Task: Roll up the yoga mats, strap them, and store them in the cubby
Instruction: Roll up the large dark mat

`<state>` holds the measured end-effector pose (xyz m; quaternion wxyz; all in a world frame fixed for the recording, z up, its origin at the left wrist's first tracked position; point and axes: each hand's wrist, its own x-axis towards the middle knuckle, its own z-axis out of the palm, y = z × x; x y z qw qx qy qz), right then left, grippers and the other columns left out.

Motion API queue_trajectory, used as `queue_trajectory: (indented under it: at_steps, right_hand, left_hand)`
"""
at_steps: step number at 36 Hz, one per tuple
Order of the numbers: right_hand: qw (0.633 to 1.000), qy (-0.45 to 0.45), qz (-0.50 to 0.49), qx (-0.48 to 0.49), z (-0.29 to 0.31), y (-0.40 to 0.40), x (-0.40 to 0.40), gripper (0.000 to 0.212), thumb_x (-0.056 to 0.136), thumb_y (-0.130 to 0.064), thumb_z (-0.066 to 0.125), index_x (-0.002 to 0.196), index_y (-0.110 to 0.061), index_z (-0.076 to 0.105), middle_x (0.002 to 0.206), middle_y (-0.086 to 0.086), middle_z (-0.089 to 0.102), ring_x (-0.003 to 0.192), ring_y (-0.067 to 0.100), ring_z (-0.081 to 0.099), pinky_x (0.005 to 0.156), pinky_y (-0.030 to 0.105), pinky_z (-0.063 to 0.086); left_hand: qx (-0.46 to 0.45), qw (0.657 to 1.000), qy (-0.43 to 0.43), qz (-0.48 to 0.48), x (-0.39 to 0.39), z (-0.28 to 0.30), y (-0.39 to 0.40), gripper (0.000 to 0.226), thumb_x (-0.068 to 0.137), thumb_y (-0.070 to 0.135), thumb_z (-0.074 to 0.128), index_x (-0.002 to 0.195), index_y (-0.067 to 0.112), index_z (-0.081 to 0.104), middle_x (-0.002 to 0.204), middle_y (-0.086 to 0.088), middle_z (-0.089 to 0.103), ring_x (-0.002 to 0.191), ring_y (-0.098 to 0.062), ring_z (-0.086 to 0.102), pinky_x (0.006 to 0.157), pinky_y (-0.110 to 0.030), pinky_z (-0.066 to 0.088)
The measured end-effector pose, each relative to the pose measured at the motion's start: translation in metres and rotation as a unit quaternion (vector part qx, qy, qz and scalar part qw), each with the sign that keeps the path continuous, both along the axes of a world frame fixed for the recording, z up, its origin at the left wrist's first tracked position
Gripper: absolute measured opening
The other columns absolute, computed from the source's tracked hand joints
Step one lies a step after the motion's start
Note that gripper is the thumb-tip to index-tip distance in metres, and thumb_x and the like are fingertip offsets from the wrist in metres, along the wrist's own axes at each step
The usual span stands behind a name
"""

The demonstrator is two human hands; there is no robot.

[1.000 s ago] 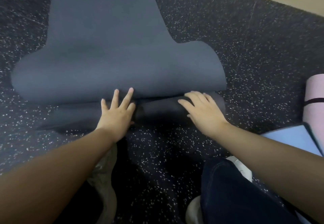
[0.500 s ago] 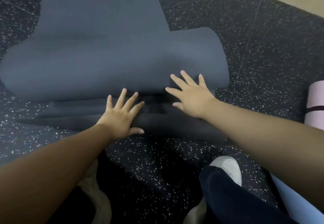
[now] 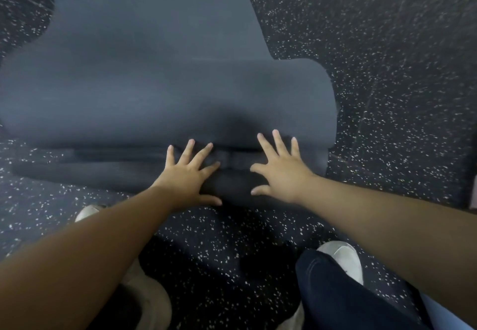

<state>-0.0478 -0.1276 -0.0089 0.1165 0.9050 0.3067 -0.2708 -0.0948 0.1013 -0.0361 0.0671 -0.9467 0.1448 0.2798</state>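
A dark blue-grey foam yoga mat lies on the black speckled rubber floor, its near end partly rolled and its far end cut off by the frame. On that roll, both hands press flat with fingers spread: the left hand just beside the right hand. The roll's layers (dim, blurred) seem loosely folded. White shoes show nearer than the mat.

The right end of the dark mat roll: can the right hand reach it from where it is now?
Probably yes: the right hand rests flat on the roll, and nothing lies between it and the right end.
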Motion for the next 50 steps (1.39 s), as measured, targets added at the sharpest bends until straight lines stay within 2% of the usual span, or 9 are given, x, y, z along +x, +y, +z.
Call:
queue_trajectory:
  at_steps: [7,17,20,23,26,35,40,45,50]
  right_hand:
    - [1.000,0.019,0.003,0.005,-0.003,-0.001,0.009,0.071,0.083,-0.072,0.050,0.144,-0.039,0.037,0.158,0.014,-0.025,0.140,0.045,-0.029,0.111,0.068,-0.007]
    - [0.995,-0.032,-0.041,0.082,0.003,-0.035,-0.006,0.051,0.097,-0.050,0.045,0.143,-0.029,0.041,0.163,0.006,-0.004,0.147,0.035,-0.018,0.116,0.060,-0.002]
    - [0.993,-0.047,-0.049,0.092,-0.002,-0.052,-0.010,0.043,0.096,-0.042,0.052,0.133,-0.021,0.055,0.158,0.008,0.022,0.149,0.031,0.001,0.117,0.058,0.005]
    - [0.985,-0.066,-0.062,0.149,-0.010,-0.057,-0.016,0.034,0.091,-0.035,0.062,0.117,-0.014,0.067,0.129,0.008,0.051,0.126,0.030,0.041,0.105,0.055,0.036]
    - [0.986,-0.056,-0.071,0.143,-0.012,-0.055,-0.016,0.032,0.097,-0.038,0.051,0.120,-0.018,0.061,0.117,0.000,0.049,0.111,0.021,0.042,0.091,0.034,0.037]
    - [0.982,-0.068,-0.094,0.151,-0.017,-0.054,-0.011,0.043,0.100,-0.031,0.048,0.141,-0.019,0.044,0.117,0.007,0.052,0.108,0.028,0.046,0.081,0.042,0.046]
    - [0.983,-0.091,-0.090,0.130,-0.017,-0.046,-0.024,0.041,0.101,-0.023,0.046,0.142,-0.020,0.040,0.118,0.012,0.048,0.108,0.032,0.045,0.085,0.043,0.041]
    - [0.987,-0.092,-0.092,0.094,-0.023,-0.042,-0.033,0.046,0.102,-0.025,0.041,0.146,-0.018,0.031,0.132,0.014,0.039,0.121,0.033,0.037,0.105,0.048,0.031]
    - [0.987,-0.094,-0.063,0.116,-0.024,-0.037,-0.042,0.057,0.096,-0.048,0.047,0.136,-0.008,0.042,0.139,0.008,0.040,0.130,0.027,0.034,0.110,0.045,0.028]
  left_hand:
    - [-0.048,0.999,-0.005,0.010,-0.008,0.000,-0.006,0.058,0.090,0.068,0.038,0.142,0.043,0.041,0.161,0.004,-0.014,0.143,-0.038,-0.025,0.113,-0.065,-0.008]
    - [-0.130,0.987,-0.036,0.086,-0.004,0.005,-0.060,0.044,0.095,0.060,0.036,0.129,0.040,0.056,0.162,0.006,-0.003,0.142,-0.044,-0.022,0.109,-0.066,-0.011]
    - [-0.132,0.988,-0.049,0.070,0.000,0.001,-0.079,0.046,0.094,0.062,0.037,0.131,0.041,0.054,0.162,0.004,-0.004,0.141,-0.045,-0.025,0.108,-0.066,-0.013]
    - [-0.104,0.991,-0.068,0.054,0.001,-0.003,-0.083,0.058,0.092,0.065,0.038,0.145,0.042,0.034,0.162,-0.001,-0.007,0.141,-0.044,-0.026,0.109,-0.066,-0.010]
    - [-0.094,0.990,-0.092,0.043,-0.003,-0.003,-0.072,0.063,0.094,0.062,0.035,0.151,0.038,0.020,0.162,-0.003,-0.008,0.143,-0.039,-0.024,0.112,-0.062,-0.008]
    - [-0.126,0.957,-0.253,0.068,-0.029,-0.006,-0.004,0.058,0.074,0.031,0.079,0.122,0.003,0.060,0.141,-0.022,0.047,0.137,-0.040,0.035,0.102,-0.071,0.025]
    - [-0.063,0.965,-0.242,0.074,-0.033,-0.002,0.004,0.064,0.066,0.046,0.081,0.109,0.002,0.065,0.145,-0.020,0.043,0.139,-0.048,0.028,0.095,-0.079,0.022]
    - [-0.034,0.970,-0.218,0.105,-0.037,-0.003,0.005,0.066,0.080,0.057,0.065,0.130,0.015,0.059,0.159,-0.006,0.021,0.147,-0.041,-0.001,0.106,-0.072,0.004]
    - [-0.027,0.979,-0.174,0.100,-0.037,-0.005,-0.004,0.053,0.087,0.055,0.056,0.130,0.024,0.061,0.161,-0.003,0.013,0.145,-0.042,-0.014,0.107,-0.071,-0.004]
